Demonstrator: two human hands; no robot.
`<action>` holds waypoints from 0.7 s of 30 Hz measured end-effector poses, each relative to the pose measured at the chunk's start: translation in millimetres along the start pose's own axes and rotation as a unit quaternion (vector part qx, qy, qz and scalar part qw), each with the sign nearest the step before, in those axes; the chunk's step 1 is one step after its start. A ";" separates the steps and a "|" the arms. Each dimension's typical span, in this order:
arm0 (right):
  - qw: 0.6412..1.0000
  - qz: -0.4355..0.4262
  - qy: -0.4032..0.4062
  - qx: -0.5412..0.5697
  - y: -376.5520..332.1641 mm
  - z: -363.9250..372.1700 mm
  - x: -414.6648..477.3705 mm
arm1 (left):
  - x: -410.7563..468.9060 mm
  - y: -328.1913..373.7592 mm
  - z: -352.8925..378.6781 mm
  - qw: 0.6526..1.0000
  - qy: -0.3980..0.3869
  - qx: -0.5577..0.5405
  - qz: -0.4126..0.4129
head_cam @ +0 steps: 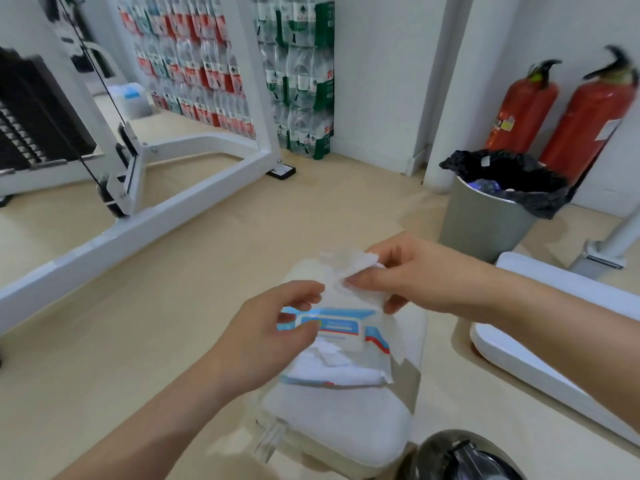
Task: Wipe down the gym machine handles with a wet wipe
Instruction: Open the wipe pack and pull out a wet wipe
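Observation:
A white pack of wet wipes [349, 355] with a blue and red label lies on a white padded seat [343, 420] in front of me. My right hand [408, 275] pinches a white wet wipe [343, 271] just above the pack's far end. My left hand [273, 327] rests its fingertips on the pack's label flap, fingers curled. The white cable machine frame [138, 223] with its black cable and weight stack [34, 112] stands at the left; no handle shows clearly.
A grey bin with a black liner [491, 216] stands right of centre, two red fire extinguishers [554, 116] behind it. Stacked water bottle packs [242, 64] line the back wall. A white bench pad [554, 327] lies at the right, a dark bottle top [464, 459] at the bottom.

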State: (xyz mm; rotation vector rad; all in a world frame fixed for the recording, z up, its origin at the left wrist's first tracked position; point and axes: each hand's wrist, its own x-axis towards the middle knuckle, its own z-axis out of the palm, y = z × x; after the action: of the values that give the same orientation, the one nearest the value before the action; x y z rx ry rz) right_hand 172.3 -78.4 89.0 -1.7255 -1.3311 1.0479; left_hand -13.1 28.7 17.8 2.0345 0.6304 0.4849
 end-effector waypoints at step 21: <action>0.848 0.119 0.135 0.498 -426.6 -128.5 -173.0 | -42.6 490.0 -186.6 0.854 0.126 -0.474 -0.173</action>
State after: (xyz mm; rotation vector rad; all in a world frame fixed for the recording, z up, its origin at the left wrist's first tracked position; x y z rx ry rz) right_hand 93.5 -160.5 553.3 -1.1478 -0.2435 1.2520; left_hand -33.0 -91.6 529.5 0.9015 0.7039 0.6771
